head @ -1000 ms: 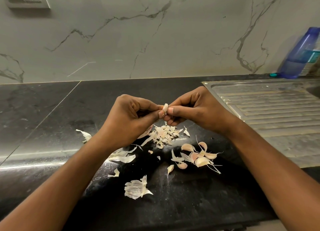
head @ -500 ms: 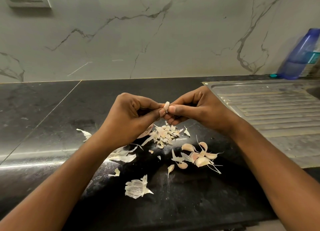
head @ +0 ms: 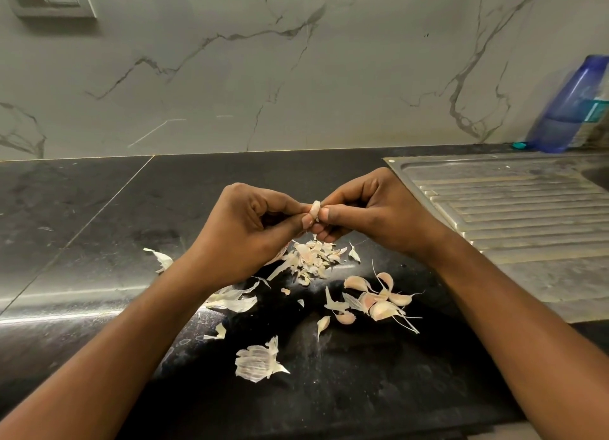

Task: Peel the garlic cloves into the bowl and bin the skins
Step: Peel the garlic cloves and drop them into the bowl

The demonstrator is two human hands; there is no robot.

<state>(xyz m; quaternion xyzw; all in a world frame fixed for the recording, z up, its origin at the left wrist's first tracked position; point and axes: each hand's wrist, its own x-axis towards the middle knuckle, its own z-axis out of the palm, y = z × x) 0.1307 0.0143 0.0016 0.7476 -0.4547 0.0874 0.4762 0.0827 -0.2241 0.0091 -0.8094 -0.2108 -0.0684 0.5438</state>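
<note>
Over the black stone countertop (head: 99,228), near its middle, a person holds one garlic clove (head: 315,209) up between both hands. The left hand (head: 244,232) pinches it from one side with thumb and forefinger, the other fingers curled in. The right hand (head: 372,212) pinches it from the opposite side, thumb pressed against the skin. That two-sided grip looks to me like a way to brace the clove while a thumbnail works the skin loose. Holding it right above the heap of skins (head: 313,258) should let the flakes drop onto one pile rather than scatter. A cluster of unpeeled cloves (head: 379,303) lies just right of that heap, near the right forearm and handy for the next pick. Larger papery husks (head: 258,362) lie nearer the counter's front edge. As for containers, I see neither bowl nor bin anywhere, so I cannot tell where peeled cloves end up. A steel drainboard (head: 510,215) runs along the right, with only a corner of the sink basin showing. A blue bottle (head: 573,106) stands at the back by the marble wall; I cannot make out its contents.
</note>
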